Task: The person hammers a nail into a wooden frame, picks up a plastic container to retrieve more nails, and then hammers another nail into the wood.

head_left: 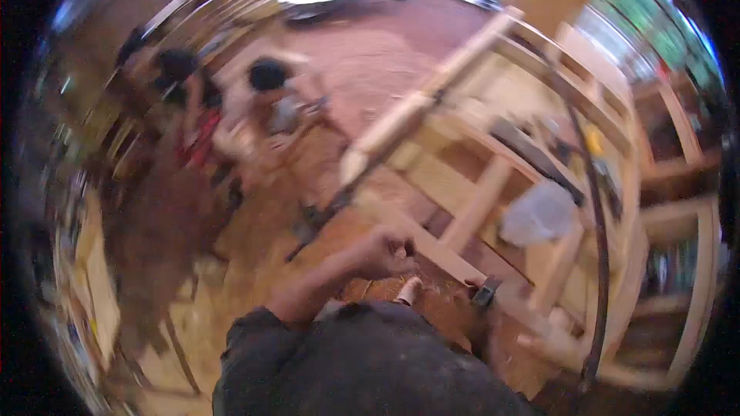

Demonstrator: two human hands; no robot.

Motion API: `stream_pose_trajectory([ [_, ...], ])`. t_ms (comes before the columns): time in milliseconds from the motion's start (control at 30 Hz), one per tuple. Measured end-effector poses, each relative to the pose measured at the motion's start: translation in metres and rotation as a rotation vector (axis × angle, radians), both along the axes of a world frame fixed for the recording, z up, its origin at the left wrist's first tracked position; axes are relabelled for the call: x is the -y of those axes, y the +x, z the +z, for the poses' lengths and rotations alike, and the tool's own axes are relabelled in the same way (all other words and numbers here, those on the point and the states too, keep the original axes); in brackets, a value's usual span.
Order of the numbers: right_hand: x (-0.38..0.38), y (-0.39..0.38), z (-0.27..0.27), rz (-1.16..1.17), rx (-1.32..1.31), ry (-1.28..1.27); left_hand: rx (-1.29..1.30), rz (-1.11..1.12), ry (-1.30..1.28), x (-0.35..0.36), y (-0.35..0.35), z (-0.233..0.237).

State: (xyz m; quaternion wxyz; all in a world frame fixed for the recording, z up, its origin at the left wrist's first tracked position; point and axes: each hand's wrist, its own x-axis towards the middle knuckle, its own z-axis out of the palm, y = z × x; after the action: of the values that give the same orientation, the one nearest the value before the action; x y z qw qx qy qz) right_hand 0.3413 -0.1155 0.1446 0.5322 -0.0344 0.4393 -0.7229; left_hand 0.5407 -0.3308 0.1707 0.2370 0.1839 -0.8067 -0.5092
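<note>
My left hand (385, 253) is closed, with curled fingers, near the lower edge of a wooden frame (455, 262). Whatever it may hold is too small and blurred to make out. A smeared shape low on the right, beside the frame's lower rail, may be my right hand (543, 343); its fingers are lost in motion blur. Between the two, a small black object (486, 291) sits at the rail. Translucent plastic (537, 212) lies on the frame's crosspieces.
Two people (281, 108) (185, 100) crouch or sit at the upper left. A dark cable or strip (597, 223) runs down across the frame's right side. Wooden shelving (694, 262) stands at the far right. Brown ground shows on the left.
</note>
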Motion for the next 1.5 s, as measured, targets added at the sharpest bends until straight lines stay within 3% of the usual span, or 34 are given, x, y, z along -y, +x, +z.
stream_pose_trajectory([
  [33, 0.023, 0.022, 0.002, 0.123, -0.003, 0.002, 0.019, 0.046, 0.03, -0.01, 0.038, 0.001],
  [100, 0.064, 0.081, 0.01, 0.455, -0.852, -0.045, -0.004, 0.14, -0.003, -0.032, 0.105, -0.013],
  [233, 0.107, 0.225, 0.028, 0.669, -0.97, -0.271, -0.108, 0.432, 0.09, -0.07, 0.225, -0.013],
  [300, 0.118, 0.285, 0.035, 0.791, -0.895, -0.232, -0.185, 0.533, -0.269, -0.071, 0.268, -0.032],
  [333, 0.128, 0.304, 0.04, 0.832, -0.996, -0.19, -0.181, 0.592, -0.263, -0.076, 0.293, -0.028],
  [367, 0.136, 0.329, 0.044, 0.853, -1.103, -0.145, -0.109, 0.628, -0.22, -0.079, 0.327, -0.021],
  [400, 0.15, 0.345, 0.032, 0.934, -1.068, -0.588, -0.033, 0.658, -0.172, -0.079, 0.355, -0.013],
  [433, 0.155, 0.359, 0.026, 0.968, -1.058, -0.587, -0.03, 0.686, -0.154, -0.083, 0.381, -0.004],
  [500, 0.156, 0.406, 0.031, 1.09, -1.271, -0.297, 0.108, 0.649, -0.068, -0.086, 0.431, 0.012],
  [533, 0.146, 0.438, 0.021, 0.89, -1.15, -0.384, 0.115, 0.628, -0.059, -0.089, 0.45, 0.006],
  [600, 0.156, 0.485, 0.024, 0.888, -1.098, -0.364, 0.081, 0.671, 0.098, -0.089, 0.474, 0.005],
  [667, 0.169, 0.503, 0.021, 0.887, -1.023, -0.342, -0.15, 0.923, 0.412, -0.09, 0.481, -0.019],
  [733, 0.176, 0.486, 0.021, 0.832, -0.981, -0.262, 0.301, 0.89, -0.103, -0.074, 0.509, -0.096],
  [800, 0.186, 0.474, 0.03, 0.787, -0.895, -0.139, -0.704, 0.904, 1.523, -0.085, 0.526, -0.139],
  [867, 0.206, 0.48, 0.037, 0.713, -0.82, -0.045, -1.048, 1.08, 1.814, -0.093, 0.527, -0.187],
  [900, 0.214, 0.48, 0.037, 0.686, -0.835, -0.071, -0.989, 1.055, 1.841, -0.093, 0.522, -0.185],
  [967, 0.234, 0.481, 0.029, 0.618, -0.838, -0.091, -0.833, 1.343, 1.922, -0.082, 0.516, -0.178],
  [1033, 0.25, 0.471, 0.003, 0.664, -0.614, -0.104, -0.529, 1.34, 1.774, -0.064, 0.514, -0.183],
  [1100, 0.274, 0.47, -0.016, 0.538, -0.7, -0.203, -0.407, 1.385, 1.673, -0.022, 0.518, -0.168],
  [1200, 0.311, 0.464, -0.014, 0.475, -0.668, -0.112, -0.284, 1.154, 1.456, 0.064, 0.535, -0.149],
  [1267, 0.322, 0.462, -0.027, 0.505, -0.541, -0.123, 0.016, 1.134, 0.697, 0.115, 0.526, -0.129],
  [1300, 0.326, 0.455, -0.028, 0.456, -0.522, -0.114, 0.051, 1.094, 0.682, 0.138, 0.506, -0.098],
  [1367, 0.334, 0.446, -0.031, 0.392, -0.621, -0.096, 0.188, 0.761, 0.272, 0.181, 0.459, -0.041],
  [1400, 0.336, 0.441, -0.03, 0.351, -0.617, -0.087, 0.198, 0.721, 0.263, 0.199, 0.444, -0.036],
  [1467, 0.33, 0.43, -0.023, 0.332, -0.654, 0.017, 0.221, 0.397, -0.118, 0.223, 0.418, -0.024],
  [1500, 0.327, 0.428, -0.028, 0.307, -0.658, 0.019, 0.215, 0.374, -0.126, 0.231, 0.4, -0.009],
])
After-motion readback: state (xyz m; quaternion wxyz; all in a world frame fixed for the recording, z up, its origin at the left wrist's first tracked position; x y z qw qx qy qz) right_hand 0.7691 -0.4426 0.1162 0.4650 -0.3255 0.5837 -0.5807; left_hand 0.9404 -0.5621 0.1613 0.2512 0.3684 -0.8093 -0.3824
